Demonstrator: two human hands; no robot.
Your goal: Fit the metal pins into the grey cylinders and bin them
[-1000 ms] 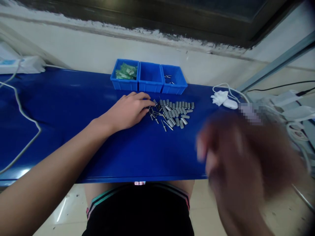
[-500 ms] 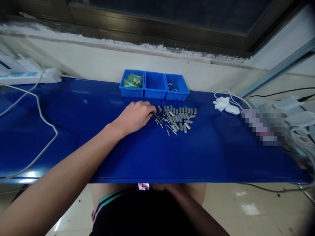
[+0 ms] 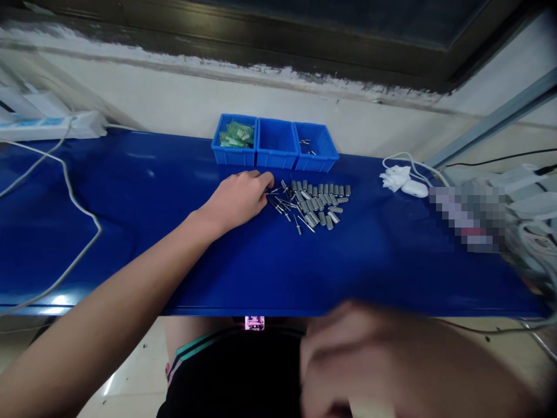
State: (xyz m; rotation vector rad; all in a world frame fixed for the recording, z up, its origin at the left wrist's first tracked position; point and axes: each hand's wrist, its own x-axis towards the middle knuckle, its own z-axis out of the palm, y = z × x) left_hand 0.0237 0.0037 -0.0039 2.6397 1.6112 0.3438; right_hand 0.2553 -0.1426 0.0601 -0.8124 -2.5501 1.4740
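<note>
My left hand (image 3: 241, 200) rests on the blue table at the left edge of a pile of blind rivets (image 3: 282, 209). Its fingers are curled together, their tips partly hidden; thin rivet stems show right at them, but I cannot make out what is gripped. Beside the rivets, short grey metal cylinders (image 3: 319, 203) lie in loose rows. My right hand (image 3: 352, 354) is a motion-blurred shape low in front of the table edge. A pale thing (image 3: 369, 407) shows under it at the picture's bottom; its fingers are too smeared to read.
Behind the pile, three joined blue bins stand by the wall: the left bin (image 3: 235, 155) has green packets (image 3: 237, 134), the right bin (image 3: 317, 162) a few rivets. White cables (image 3: 93, 217) cross the left side. A white crumpled item (image 3: 395, 178) lies at right. A small lit screen (image 3: 255, 323) shows below the edge.
My right hand has come up from the lap towards the camera at lower right. My left hand stays at the rivets, its fingers shifting slightly. The view has tilted a little.
</note>
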